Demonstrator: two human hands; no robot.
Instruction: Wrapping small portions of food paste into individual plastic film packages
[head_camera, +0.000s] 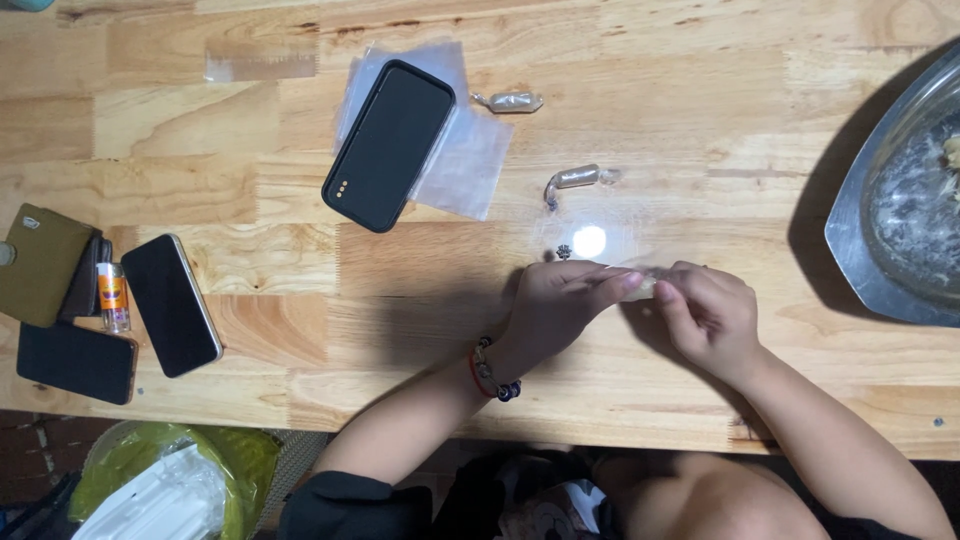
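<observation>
A broad wooden desk (620, 90) fills the view. At three o'clock a large metal basin (850, 215) is cut by the frame edge, with a pale mass inside. At eleven o'clock a black phone (388, 145) lies tilted on a stack of clear plastic sheets (470, 165). At nine o'clock two more phones (170, 303) are laid beside an olive wallet (38, 262) and a small orange-labelled vial (113, 296).

Near the centre, the left hand (555, 305) and the right hand (712, 318) are brought together on a small pale piece in clear wrap (640, 283); each grip is pinched narrow on one end of it, the wrap pulled taut between the fingertips. A beaded bracelet (492, 368) is worn on the left wrist.

Two finished twisted wraps are set down at twelve o'clock: one (575, 178) near the hands, one (510, 101) farther off. By this count, two pieces appear done, a third is judged mid-wrapping, and unused sheets are left.
</observation>
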